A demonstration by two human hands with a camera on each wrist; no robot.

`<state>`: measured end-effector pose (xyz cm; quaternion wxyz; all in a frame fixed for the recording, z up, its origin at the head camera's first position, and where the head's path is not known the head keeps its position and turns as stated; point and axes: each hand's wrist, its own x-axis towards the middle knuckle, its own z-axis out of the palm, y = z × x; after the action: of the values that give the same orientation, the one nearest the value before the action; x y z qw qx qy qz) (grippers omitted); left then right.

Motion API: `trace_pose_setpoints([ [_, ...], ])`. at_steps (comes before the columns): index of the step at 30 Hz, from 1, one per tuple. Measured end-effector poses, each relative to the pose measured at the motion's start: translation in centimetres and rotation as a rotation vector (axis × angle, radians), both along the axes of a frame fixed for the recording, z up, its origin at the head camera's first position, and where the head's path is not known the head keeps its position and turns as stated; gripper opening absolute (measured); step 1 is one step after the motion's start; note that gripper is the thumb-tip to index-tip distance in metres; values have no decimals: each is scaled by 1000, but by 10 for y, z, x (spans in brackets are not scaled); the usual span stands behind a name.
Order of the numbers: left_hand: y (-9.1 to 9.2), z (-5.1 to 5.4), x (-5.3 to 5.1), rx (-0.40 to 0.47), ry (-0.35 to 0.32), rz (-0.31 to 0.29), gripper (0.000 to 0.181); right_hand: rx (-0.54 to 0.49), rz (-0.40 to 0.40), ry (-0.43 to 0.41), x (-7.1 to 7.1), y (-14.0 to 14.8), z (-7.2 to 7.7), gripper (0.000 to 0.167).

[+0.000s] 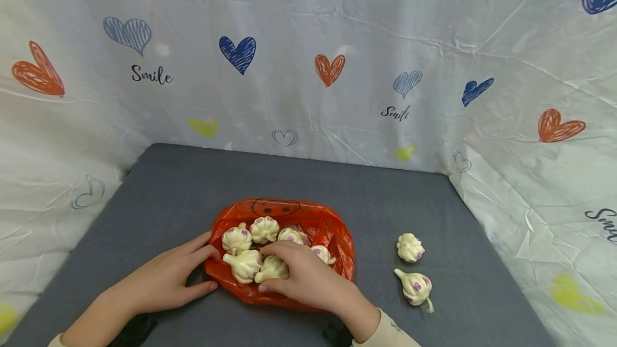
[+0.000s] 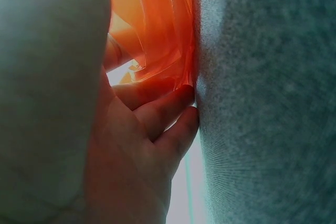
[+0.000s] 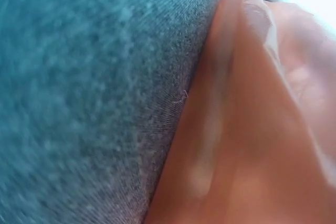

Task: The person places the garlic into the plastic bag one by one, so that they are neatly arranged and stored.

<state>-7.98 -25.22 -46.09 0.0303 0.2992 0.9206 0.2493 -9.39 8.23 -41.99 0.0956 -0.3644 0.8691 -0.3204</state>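
Observation:
A red plastic bag (image 1: 344, 245) lies wide open on the table with several garlic bulbs inside, whitish with purple patches. My right hand (image 1: 306, 274) reaches into it, thumb and forefinger on either side of a garlic bulb (image 1: 273, 268) near the front. Just left of that bulb lies another garlic bulb (image 1: 245, 265). At the bag's left side my left hand (image 1: 175, 272) rests with loosely bent fingers touching the plastic. The left wrist view has its fingers (image 2: 168, 111) against the bag's outer wall. In the right wrist view the bag (image 3: 247, 129) hides most of the hand.
Two loose garlic bulbs lie right of the bag: one farther back (image 1: 410, 247), one nearer (image 1: 415, 287) with its stem pointing left. The dark grey table (image 1: 193, 181) is bordered by a pale curtain (image 1: 289, 100) printed with hearts at the back and sides.

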Motion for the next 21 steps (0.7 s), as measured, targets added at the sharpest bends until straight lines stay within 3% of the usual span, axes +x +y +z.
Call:
trace_pose_setpoints([
  [21,0,1,-1,-7,-6,3,35,-16,10,46,-3,11,14,60],
])
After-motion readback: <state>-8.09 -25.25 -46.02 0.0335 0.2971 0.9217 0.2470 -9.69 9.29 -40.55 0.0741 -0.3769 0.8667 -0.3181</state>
